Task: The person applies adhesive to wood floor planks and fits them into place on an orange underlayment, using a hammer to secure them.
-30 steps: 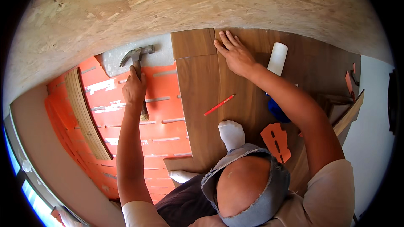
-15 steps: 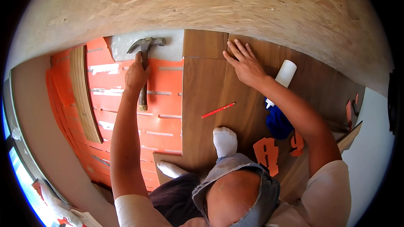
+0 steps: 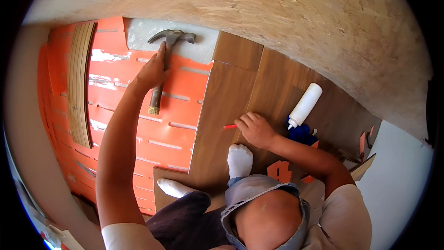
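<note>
My left hand (image 3: 152, 71) is closed on the wooden handle of a claw hammer (image 3: 172, 37), index finger stretched along it. The hammer's head is over the grey patch of subfloor (image 3: 203, 39), its handle over orange underlay (image 3: 180, 97). My right hand (image 3: 255, 129) pinches a red pencil (image 3: 229, 126), whose end sticks out to the left. Under the pencil are brown wood floor planks (image 3: 226, 97), their left edge bordering the underlay. A short plank piece (image 3: 238, 51) fits against the board wall beyond my hands.
A white squeeze bottle (image 3: 306, 104) lies by a dark blue cloth (image 3: 300, 134) at right. Cut orange underlay scraps (image 3: 279, 171) lie near my bent knee (image 3: 270, 217). A stack of narrow planks (image 3: 79, 83) sits at left. A chipboard wall (image 3: 277, 4) rises at the far side.
My right hand has drawn back from the far planks and picked up the red pencil. My left hand stays on the hammer handle. The view has tilted somewhat.
</note>
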Motion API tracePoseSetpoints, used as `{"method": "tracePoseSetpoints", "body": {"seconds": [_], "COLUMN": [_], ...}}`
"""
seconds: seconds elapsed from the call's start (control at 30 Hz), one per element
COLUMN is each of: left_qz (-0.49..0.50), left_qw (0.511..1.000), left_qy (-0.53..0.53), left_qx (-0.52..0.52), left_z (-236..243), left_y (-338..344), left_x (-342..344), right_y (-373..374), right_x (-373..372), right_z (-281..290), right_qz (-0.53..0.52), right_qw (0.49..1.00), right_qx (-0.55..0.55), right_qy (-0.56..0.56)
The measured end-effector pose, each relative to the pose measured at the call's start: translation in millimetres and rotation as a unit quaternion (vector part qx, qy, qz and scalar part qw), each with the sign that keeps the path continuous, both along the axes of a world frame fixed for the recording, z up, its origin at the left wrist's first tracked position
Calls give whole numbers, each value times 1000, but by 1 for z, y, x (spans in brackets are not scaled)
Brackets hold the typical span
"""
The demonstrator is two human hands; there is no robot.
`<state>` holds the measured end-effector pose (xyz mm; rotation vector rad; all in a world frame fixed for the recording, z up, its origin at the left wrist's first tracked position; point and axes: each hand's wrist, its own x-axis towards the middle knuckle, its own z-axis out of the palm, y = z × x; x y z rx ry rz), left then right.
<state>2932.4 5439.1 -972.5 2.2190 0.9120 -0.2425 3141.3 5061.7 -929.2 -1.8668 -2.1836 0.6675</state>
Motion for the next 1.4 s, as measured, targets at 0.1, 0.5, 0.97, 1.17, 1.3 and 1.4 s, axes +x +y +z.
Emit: {"method": "tracePoseSetpoints", "body": {"seconds": [0.1, 0.5, 0.97, 1.17, 1.3, 1.4], "left_qz": [-24, -38, 6, 96, 176, 197], "left_qw": [999, 998, 1000, 963, 920, 917], "left_qy": [4, 15, -7, -156, -171, -153], "left_qx": [-22, 45, 1, -199, -306, -313], "left_z": [-1, -43, -17, -4, 19, 25], "left_y": [3, 10, -1, -2, -1, -11], "left_x": [2, 11, -3, 4, 8, 17], "right_y": [-30, -80, 147, 165, 161, 160], "right_x": [5, 2, 51, 59, 40, 34], "right_z": [6, 82, 41, 10, -3, -5], "right_qz": [-81, -266, -98, -42, -74, -114], "right_qw": [993, 909, 984, 977, 980, 980], "right_qx": [-66, -297, -81, -95, -115, -112], "right_qy": [-58, -120, -128, -184, -147, -118]}}
